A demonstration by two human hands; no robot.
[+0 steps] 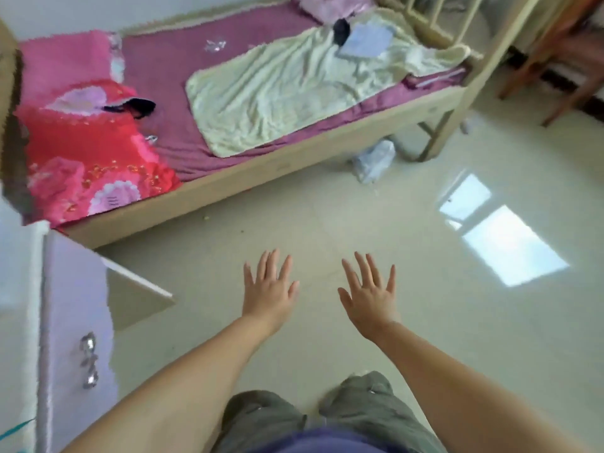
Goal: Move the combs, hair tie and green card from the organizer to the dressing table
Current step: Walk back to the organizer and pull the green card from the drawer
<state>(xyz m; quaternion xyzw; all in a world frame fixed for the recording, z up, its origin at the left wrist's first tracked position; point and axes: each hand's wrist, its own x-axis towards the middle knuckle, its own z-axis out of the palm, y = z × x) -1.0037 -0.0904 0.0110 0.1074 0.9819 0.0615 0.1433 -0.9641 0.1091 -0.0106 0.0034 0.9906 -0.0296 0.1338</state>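
Above bare floor (327, 223), my left hand (269, 291) and right hand (371, 297) spread empty; no organizer visible, so I judge finding it comes next.

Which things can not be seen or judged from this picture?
- Combs, hair tie, green card, organizer: none in the head view.
- White furniture: cut off by the left edge; its top is hidden.
- Dark item on the bed: too blurred to identify.
- Left hand and right hand: open, empty.
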